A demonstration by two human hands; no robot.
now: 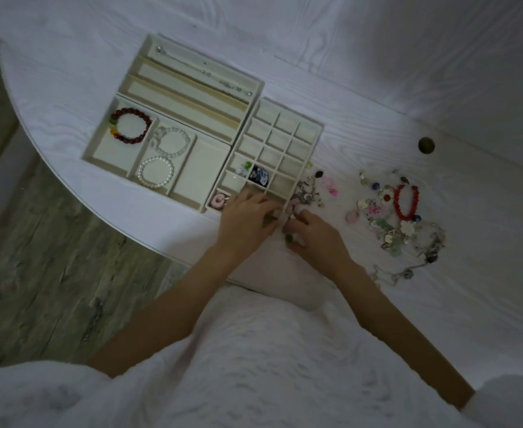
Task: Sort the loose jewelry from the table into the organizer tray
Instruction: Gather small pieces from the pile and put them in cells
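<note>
A cream grid tray (pixel 312 131) with many small cells lies on the white table. My left hand (pixel 247 217) rests over its near corner, fingers curled. My right hand (pixel 312 233) is beside it, pinching a small green piece (pixel 288 238); what the left fingers hold is hidden. A tangle of silver jewelry (pixel 306 191) lies just beyond my fingertips. A loose pile of charms and chains (pixel 389 223) with a red bead bracelet (pixel 405 202) spreads to the right. A pink ring piece (pixel 217 200) sits in a near cell.
Left of the grid tray stand a bracelet tray (pixel 99 149) holding a dark red bracelet (pixel 130 125), a clear one (pixel 173 143) and a pearl one (pixel 155 172), and a long-slot tray (pixel 192 88) with a chain. A round hole (pixel 426 145) marks the table at right.
</note>
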